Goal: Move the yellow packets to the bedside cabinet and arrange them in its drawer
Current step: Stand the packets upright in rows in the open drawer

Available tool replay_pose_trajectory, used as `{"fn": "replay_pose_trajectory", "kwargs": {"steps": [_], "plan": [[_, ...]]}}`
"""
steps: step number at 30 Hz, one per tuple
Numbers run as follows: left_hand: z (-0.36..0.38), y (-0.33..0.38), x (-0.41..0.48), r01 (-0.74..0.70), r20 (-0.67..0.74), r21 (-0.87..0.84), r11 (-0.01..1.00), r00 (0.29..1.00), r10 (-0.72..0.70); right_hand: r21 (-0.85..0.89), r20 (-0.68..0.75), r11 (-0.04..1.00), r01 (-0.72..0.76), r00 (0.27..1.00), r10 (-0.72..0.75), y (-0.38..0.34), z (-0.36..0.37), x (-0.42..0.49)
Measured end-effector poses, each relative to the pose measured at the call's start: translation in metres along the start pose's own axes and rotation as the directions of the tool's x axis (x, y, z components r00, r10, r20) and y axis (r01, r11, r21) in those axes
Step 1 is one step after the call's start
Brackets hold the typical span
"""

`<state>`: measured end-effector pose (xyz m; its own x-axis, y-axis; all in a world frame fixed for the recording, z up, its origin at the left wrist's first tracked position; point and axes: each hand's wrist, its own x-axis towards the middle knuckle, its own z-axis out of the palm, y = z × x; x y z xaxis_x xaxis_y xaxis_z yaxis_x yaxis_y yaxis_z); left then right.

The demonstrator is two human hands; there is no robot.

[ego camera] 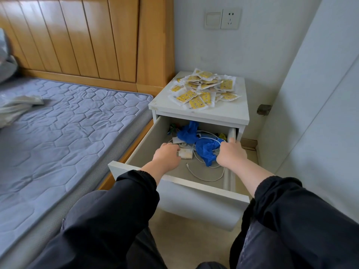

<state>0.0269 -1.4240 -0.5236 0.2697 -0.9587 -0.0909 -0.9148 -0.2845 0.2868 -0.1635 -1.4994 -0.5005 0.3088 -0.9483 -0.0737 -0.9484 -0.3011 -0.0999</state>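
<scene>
Quilted grey mattress (58,123) far left of the fingers; white bedside cabinet (167,102) beside it, drawer (143,144) pulled out; both hands down inside. Left hand (167,154): fingers curled downward, tips touching a white charger block (185,153) just right of them; true grip or mere touch, cannot tell. White cable (206,178) looped on the drawer floor, nearer the body than the fingertips, between the two hands. Yellow packets (204,88): loose heap on the cabinet top, above and beyond both sets of fingers, none in the drawer, none in hand. Crumpled blue plastic wad (204,150) between the hands; right hand (231,152) knuckles up, fingers curled into its right edge, gripping it; second blue wad (188,133) farther back, beyond the left fingertips.
</scene>
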Motion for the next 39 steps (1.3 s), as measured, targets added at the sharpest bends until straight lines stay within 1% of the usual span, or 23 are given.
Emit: {"fn": "replay_pose_trajectory", "kwargs": {"steps": [2,4,6,7,9,13,16,19,21,22,24,26,27,29,31,33,35,37,39], "plan": [[-0.006,0.004,0.010,-0.041,-0.045,-0.034,0.999,0.998,0.039,0.050,-0.066,0.997,0.058,0.996,-0.055,-0.003,-0.006,0.008],[-0.013,0.009,0.023,-0.075,-0.103,-0.084,0.994,0.992,0.067,0.116,-0.205,0.984,0.132,0.973,-0.106,-0.005,-0.011,0.020],[-0.019,0.015,0.039,-0.105,-0.165,-0.116,0.988,0.983,0.085,0.156,-0.331,0.967,0.201,0.933,-0.140,-0.006,-0.015,0.036],[-0.022,0.018,0.047,-0.121,-0.191,-0.124,0.985,0.977,0.096,0.156,-0.370,0.962,0.225,0.916,-0.155,-0.006,-0.018,0.045],[-0.029,0.024,0.065,-0.142,-0.221,-0.133,0.981,0.969,0.111,0.157,-0.406,0.952,0.262,0.896,-0.180,-0.006,-0.023,0.066],[-0.040,0.028,0.104,-0.141,-0.259,-0.144,0.979,0.961,0.100,0.182,-0.401,0.938,0.295,0.893,-0.203,-0.003,-0.035,0.109],[-0.045,0.026,0.132,-0.152,-0.327,-0.186,0.971,0.941,0.085,0.207,-0.388,0.941,0.269,0.905,-0.174,0.005,-0.038,0.141],[-0.053,0.019,0.161,-0.183,-0.422,-0.192,0.964,0.903,0.087,0.229,-0.295,0.965,0.130,0.954,-0.058,0.011,-0.037,0.172],[-0.059,0.013,0.181,-0.166,-0.446,-0.173,0.971,0.892,0.073,0.206,-0.251,0.978,0.036,0.968,0.017,0.013,-0.035,0.188],[-0.061,0.011,0.192,-0.146,-0.448,-0.174,0.974,0.893,0.053,0.203,-0.248,0.979,0.016,0.968,0.036,0.012,-0.033,0.193],[-0.067,0.008,0.210,-0.109,-0.449,-0.244,0.964,0.893,-0.012,0.217,-0.250,0.976,0.003,0.967,0.053,0.010,-0.030,0.200],[-0.072,0.006,0.224,-0.136,-0.476,-0.388,0.911,0.876,-0.072,0.220,-0.249,0.975,-0.005,0.967,0.061,0.010,-0.028,0.204],[-0.072,0.004,0.230,-0.159,-0.491,-0.431,0.888,0.867,-0.083,0.227,-0.253,0.974,-0.005,0.965,0.063,0.010,-0.027,0.204],[-0.070,0.001,0.236,-0.155,-0.472,-0.402,0.902,0.879,-0.060,0.238,-0.289,0.971,0.012,0.955,0.059,0.010,-0.026,0.205],[-0.065,0.000,0.239,-0.124,-0.398,-0.305,0.944,0.917,-0.008,0.237,-0.342,0.970,0.050,0.939,0.035,0.010,-0.026,0.203],[-0.064,-0.001,0.238,-0.111,-0.314,-0.255,0.961,0.949,0.026,0.230,-0.377,0.966,0.116,0.926,-0.021,0.009,-0.025,0.201],[-0.067,-0.001,0.234,-0.082,-0.255,-0.268,0.960,0.967,0.011,0.216,-0.380,0.957,0.191,0.920,-0.098,0.008,-0.024,0.200],[-0.067,-0.003,0.227,-0.074,-0.265,-0.273,0.959,0.964,-0.001,0.205,-0.357,0.944,0.258,0.918,-0.173,0.006,-0.024,0.201],[-0.065,-0.004,0.218,-0.095,-0.292,-0.257,0.962,0.956,0.017,0.200,-0.327,0.924,0.326,0.911,-0.251,0.002,-0.024,0.202]]}}
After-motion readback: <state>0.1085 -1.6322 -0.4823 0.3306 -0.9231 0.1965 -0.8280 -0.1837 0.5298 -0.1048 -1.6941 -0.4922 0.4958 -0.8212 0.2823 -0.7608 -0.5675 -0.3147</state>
